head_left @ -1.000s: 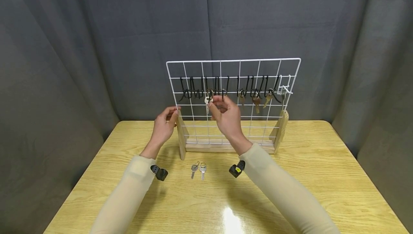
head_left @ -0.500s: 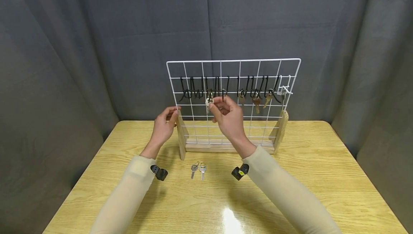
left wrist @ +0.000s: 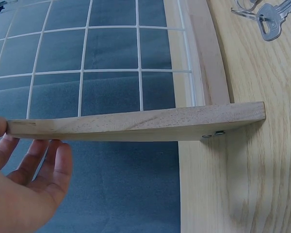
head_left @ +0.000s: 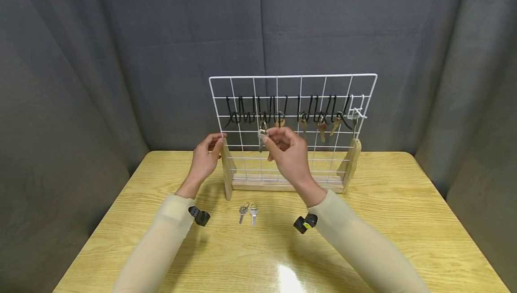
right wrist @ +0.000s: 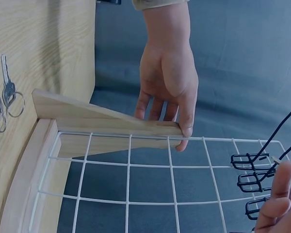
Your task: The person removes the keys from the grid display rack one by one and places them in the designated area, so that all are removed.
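Note:
In the head view my right hand (head_left: 291,155) pinches a silver key (head_left: 262,134) between thumb and fingers, its ring standing up above the bow. It is held in front of a white wire grid rack (head_left: 292,76), just under a row of black hooks (head_left: 248,118). My left hand (head_left: 205,160) grips the top of the rack's left wooden upright (head_left: 227,169); the left wrist view has its fingers (left wrist: 46,162) against the wood's outer side. The right wrist view shows only part of my right hand (right wrist: 280,196) beside the hooks, with the key mostly hidden.
Two silver keys with rings, the left one (head_left: 243,211) and the right one (head_left: 254,212), lie on the wooden table (head_left: 363,239) before the rack. Several keys, including a brown one (head_left: 321,127), hang from hooks further right. A grey curtain (head_left: 181,37) stands behind.
My right hand has drawn down and slightly right with the silver key, so the key and its ring sit lower against the hooks. My left hand stays in place on the upright.

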The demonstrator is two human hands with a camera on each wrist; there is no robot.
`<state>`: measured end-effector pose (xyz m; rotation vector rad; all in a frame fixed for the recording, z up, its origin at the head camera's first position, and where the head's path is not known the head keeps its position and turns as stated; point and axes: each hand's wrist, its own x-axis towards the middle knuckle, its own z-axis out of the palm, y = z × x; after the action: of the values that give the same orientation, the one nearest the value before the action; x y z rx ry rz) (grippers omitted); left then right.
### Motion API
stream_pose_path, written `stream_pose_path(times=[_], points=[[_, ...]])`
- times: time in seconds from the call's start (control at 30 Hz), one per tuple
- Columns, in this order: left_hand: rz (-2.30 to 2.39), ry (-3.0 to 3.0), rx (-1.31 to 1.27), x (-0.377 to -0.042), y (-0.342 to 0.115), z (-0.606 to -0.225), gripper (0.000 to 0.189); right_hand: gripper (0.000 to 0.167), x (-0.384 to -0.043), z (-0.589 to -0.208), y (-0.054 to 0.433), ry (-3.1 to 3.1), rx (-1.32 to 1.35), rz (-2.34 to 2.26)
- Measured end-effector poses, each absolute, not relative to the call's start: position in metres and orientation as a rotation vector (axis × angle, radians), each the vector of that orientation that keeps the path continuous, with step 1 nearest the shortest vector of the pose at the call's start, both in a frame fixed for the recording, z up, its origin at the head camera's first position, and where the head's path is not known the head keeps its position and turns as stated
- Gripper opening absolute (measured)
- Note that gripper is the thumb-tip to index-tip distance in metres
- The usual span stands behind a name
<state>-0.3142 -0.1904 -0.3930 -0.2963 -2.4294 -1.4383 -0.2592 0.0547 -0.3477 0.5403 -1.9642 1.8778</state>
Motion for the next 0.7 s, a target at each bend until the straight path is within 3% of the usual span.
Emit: stream_pose_path(times=[0.7], points=[[-1.441, -2.426, -0.289, -0.313, -0.190, -0.393, 0.037, 0.017, -0.237, -0.340, 0.059, -1.928, 0.612, 1.912]])
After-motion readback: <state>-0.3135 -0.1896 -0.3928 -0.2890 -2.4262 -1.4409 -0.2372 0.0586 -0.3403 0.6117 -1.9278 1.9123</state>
